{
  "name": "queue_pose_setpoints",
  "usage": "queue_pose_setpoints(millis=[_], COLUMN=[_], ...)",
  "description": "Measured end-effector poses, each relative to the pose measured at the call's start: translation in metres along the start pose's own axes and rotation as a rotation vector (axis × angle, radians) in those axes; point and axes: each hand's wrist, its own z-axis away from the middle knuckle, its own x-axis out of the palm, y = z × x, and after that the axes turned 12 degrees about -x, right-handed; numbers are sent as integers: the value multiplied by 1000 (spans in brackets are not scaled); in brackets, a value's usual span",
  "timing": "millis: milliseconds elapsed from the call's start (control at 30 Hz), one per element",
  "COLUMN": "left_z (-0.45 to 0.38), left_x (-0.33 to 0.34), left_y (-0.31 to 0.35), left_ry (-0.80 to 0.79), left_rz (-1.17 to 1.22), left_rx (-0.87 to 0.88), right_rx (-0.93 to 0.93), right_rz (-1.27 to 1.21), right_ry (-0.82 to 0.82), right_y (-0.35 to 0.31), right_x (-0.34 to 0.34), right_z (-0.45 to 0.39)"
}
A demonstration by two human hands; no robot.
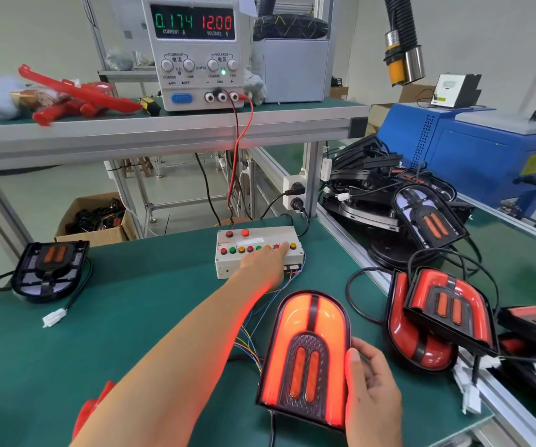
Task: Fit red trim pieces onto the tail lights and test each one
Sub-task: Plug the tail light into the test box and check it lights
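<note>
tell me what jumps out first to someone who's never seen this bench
The lit tail light glowing red-orange at the front of the green table, held at its right edge by the right hand. The left hand reaches to the button box behind it, one finger on a button. On the shelf above, the power supply shows bright digits: 0.174 and 12.00.

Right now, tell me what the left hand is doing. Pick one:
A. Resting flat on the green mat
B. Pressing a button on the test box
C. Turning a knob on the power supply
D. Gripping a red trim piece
B: the left hand reaches out with a fingertip on a button in the test box row, while the tail light held by the right hand glows red.
</note>
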Motion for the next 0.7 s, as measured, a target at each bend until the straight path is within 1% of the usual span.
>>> queue_pose_setpoints(millis=[367,433,467,500,600,633,700], left_z=[-1,3,8,15,43,57,87], left_x=[0,-4,-6,-8,-15,-17,-18], left_y=[-2,-6,-9,-13,-28,-35,-53], left_ry=[-27,-65,-81,-73,27,40,21], left_rz=[41,135,228,336,609,653,640], left_rx=[15,53,72,82,79,91,151], right_rx=[-19,-32,-40,-46,-57,-57,-50], right_rz=[-6,-6,-2,-4,-8,0,1], right_ry=[-10,-12,-13,-10,1,-1,2], right_y=[7,7,7,7,8,8,9], right_x=[-1,-1,-1,-1,-1,0,0], right_z=[-2,-2,-1,-1,-1,-1,-2])
